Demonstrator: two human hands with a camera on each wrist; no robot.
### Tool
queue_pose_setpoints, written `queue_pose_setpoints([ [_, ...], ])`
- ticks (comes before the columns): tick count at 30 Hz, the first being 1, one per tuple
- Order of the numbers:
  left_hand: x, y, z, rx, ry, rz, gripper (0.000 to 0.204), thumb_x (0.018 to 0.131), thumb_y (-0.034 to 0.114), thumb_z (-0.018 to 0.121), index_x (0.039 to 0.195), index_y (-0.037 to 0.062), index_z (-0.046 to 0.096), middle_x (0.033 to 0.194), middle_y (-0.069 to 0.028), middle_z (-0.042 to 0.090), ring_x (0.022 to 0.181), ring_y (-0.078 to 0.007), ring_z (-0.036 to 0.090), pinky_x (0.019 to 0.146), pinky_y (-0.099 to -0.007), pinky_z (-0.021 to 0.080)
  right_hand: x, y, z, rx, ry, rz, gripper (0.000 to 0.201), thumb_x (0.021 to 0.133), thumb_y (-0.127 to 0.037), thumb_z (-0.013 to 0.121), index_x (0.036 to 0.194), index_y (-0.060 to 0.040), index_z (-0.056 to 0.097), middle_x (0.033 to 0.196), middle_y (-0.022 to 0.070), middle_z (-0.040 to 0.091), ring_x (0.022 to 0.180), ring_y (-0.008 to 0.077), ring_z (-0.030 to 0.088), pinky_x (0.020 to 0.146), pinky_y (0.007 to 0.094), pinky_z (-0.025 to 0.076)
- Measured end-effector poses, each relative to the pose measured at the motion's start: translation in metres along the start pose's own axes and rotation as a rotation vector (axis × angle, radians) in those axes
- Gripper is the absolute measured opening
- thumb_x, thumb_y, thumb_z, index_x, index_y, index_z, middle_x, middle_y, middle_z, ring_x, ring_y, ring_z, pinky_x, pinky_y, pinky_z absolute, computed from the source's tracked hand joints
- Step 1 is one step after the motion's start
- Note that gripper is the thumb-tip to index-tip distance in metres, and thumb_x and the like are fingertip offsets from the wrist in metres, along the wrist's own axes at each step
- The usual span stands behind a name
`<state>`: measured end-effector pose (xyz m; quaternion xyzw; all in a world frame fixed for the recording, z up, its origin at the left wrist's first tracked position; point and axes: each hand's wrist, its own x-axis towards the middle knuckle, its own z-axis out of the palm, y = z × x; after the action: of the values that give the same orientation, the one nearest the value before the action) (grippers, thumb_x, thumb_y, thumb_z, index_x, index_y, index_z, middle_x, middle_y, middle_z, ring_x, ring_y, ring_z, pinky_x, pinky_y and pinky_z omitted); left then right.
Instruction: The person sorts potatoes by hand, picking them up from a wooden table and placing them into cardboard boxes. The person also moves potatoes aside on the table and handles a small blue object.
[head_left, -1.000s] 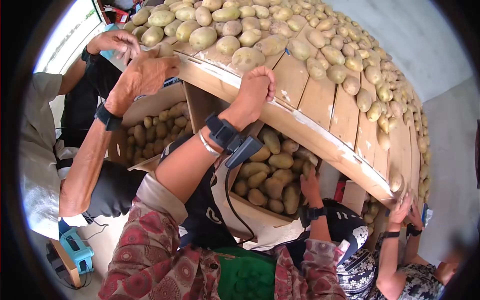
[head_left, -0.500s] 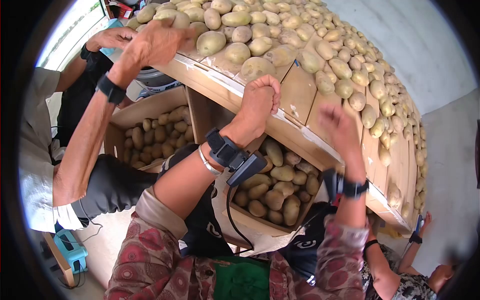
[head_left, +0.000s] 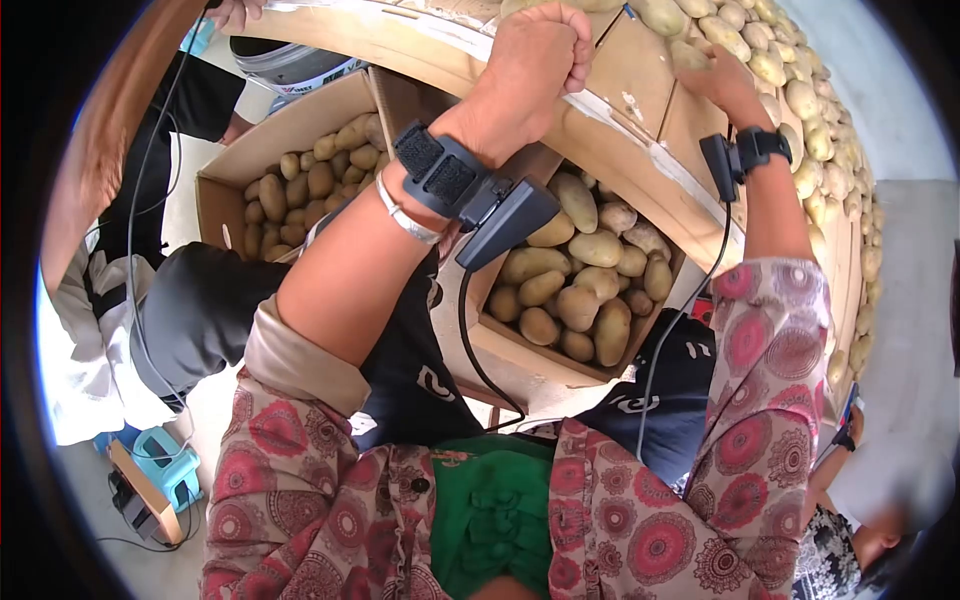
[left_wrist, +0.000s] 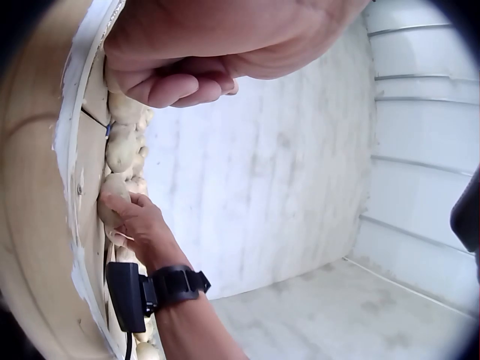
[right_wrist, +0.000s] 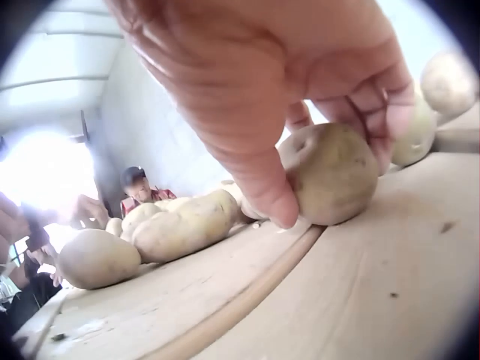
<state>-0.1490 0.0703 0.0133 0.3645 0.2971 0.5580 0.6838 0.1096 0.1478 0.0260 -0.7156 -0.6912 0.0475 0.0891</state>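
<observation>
My left hand (head_left: pixel 530 72) rests at the white-streaked front edge of the wooden table, its fingers curled in and no object showing in them. In the left wrist view its folded fingers hang beside the table edge. Farther right, my right hand (head_left: pixel 722 82) reaches over the boards to the potatoes. Its thumb and fingers grip a round potato (right_wrist: pixel 334 176) sitting over a gap between two boards in the right wrist view. More potatoes (right_wrist: pixel 187 225) lie beside it on the boards.
A cardboard box (head_left: pixel 515 352) of potatoes stands below the table edge between my arms. Another potato box (head_left: pixel 213 212) and a grey bucket (head_left: pixel 290 68) are to the left. Another person's arm (head_left: pixel 125 140) comes in at upper left. Cables (head_left: pixel 468 350) hang from my wrist cameras.
My right hand has risen from the potato box onto the table and taken hold of a potato. The left hand stays at the edge. The view has shifted, and the neighbour's arm has come nearer.
</observation>
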Motion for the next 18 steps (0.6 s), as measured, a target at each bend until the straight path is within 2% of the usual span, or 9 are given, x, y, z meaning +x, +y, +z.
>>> queue_pose_setpoints([
  [1,0.004,0.000,-0.001,-0.002,0.002,0.000,0.018,0.079,-0.001,0.036,0.072,0.0087,0.049,0.059,-0.0019,0.046,0.048,-0.0120,0.041,0.042,-0.0242,0.033,-0.004,0.010,0.009,0.035,0.113,-0.119,0.061,0.067,-0.038,0.072,0.114,-0.0021,0.055,0.097,0.0183,0.065,0.091,0.0301,0.062,0.081,0.0369,0.048],
  [4,0.004,-0.008,-0.001,-0.057,-0.054,0.087,0.017,0.080,0.000,0.036,0.072,0.0089,0.049,0.059,-0.0013,0.045,0.048,-0.0120,0.041,0.042,-0.0239,0.032,-0.062,-0.001,0.001,0.079,0.134,-0.123,0.057,0.070,-0.033,0.071,0.115,-0.0021,0.055,0.095,0.0193,0.065,0.088,0.0299,0.063,0.079,0.0365,0.048],
  [8,-0.004,-0.009,0.000,0.069,-0.092,0.073,0.015,0.080,0.000,0.037,0.073,0.0071,0.048,0.060,-0.0010,0.043,0.051,-0.0117,0.041,0.046,-0.0236,0.032,-0.157,-0.045,-0.027,0.087,0.011,0.077,0.055,0.070,-0.028,0.072,0.117,-0.0032,0.054,0.100,0.0199,0.064,0.086,0.0302,0.064,0.078,0.0338,0.049],
  [9,-0.007,-0.006,0.003,0.094,-0.140,0.088,0.014,0.080,0.001,0.036,0.072,0.0050,0.047,0.060,-0.0015,0.042,0.054,-0.0116,0.040,0.049,-0.0237,0.031,-0.181,-0.036,-0.021,0.126,0.106,-0.035,0.054,0.070,-0.025,0.072,0.116,-0.0032,0.055,0.099,0.0194,0.064,0.085,0.0301,0.064,0.078,0.0338,0.049],
  [10,-0.013,0.000,0.009,0.319,-0.134,0.186,0.015,0.079,-0.001,0.037,0.071,0.0058,0.048,0.060,-0.0009,0.042,0.053,-0.0112,0.040,0.047,-0.0234,0.030,-0.201,-0.028,-0.014,0.166,0.215,-0.164,0.052,0.070,-0.022,0.072,0.115,-0.0032,0.055,0.099,0.0189,0.064,0.083,0.0300,0.064,0.077,0.0339,0.050],
  [12,-0.011,-0.002,0.017,0.045,0.033,0.030,0.016,0.078,-0.001,0.037,0.070,0.0070,0.048,0.059,-0.0007,0.044,0.051,-0.0104,0.039,0.046,-0.0229,0.029,-0.245,-0.047,-0.022,0.428,0.007,-0.070,0.051,0.068,-0.016,0.073,0.114,-0.0039,0.054,0.096,0.0193,0.064,0.083,0.0314,0.064,0.076,0.0345,0.050],
  [14,-0.010,-0.004,0.020,0.023,0.033,0.030,0.017,0.077,-0.002,0.036,0.070,0.0074,0.049,0.059,-0.0007,0.044,0.050,-0.0100,0.039,0.045,-0.0228,0.029,-0.269,-0.041,0.001,0.614,-0.007,-0.055,0.046,0.068,-0.013,0.073,0.109,-0.0048,0.053,0.095,0.0192,0.063,0.083,0.0348,0.063,0.073,0.0366,0.050],
  [15,-0.011,-0.006,0.021,0.009,0.032,-0.008,0.018,0.076,-0.003,0.036,0.070,0.0078,0.049,0.058,-0.0007,0.044,0.050,-0.0097,0.039,0.045,-0.0226,0.029,-0.274,-0.035,0.013,0.623,0.006,-0.068,0.046,0.068,-0.013,0.073,0.109,-0.0048,0.053,0.095,0.0192,0.063,0.083,0.0348,0.063,0.073,0.0366,0.050],
  [18,-0.015,-0.008,0.024,0.029,0.013,-0.032,0.019,0.075,-0.004,0.036,0.070,0.0083,0.049,0.058,-0.0006,0.045,0.049,-0.0094,0.039,0.044,-0.0223,0.029,-0.274,-0.005,0.066,0.527,-0.001,0.241,0.035,0.070,-0.014,0.072,0.098,-0.0044,0.052,0.090,0.0195,0.062,0.084,0.0383,0.061,0.072,0.0402,0.049],
])
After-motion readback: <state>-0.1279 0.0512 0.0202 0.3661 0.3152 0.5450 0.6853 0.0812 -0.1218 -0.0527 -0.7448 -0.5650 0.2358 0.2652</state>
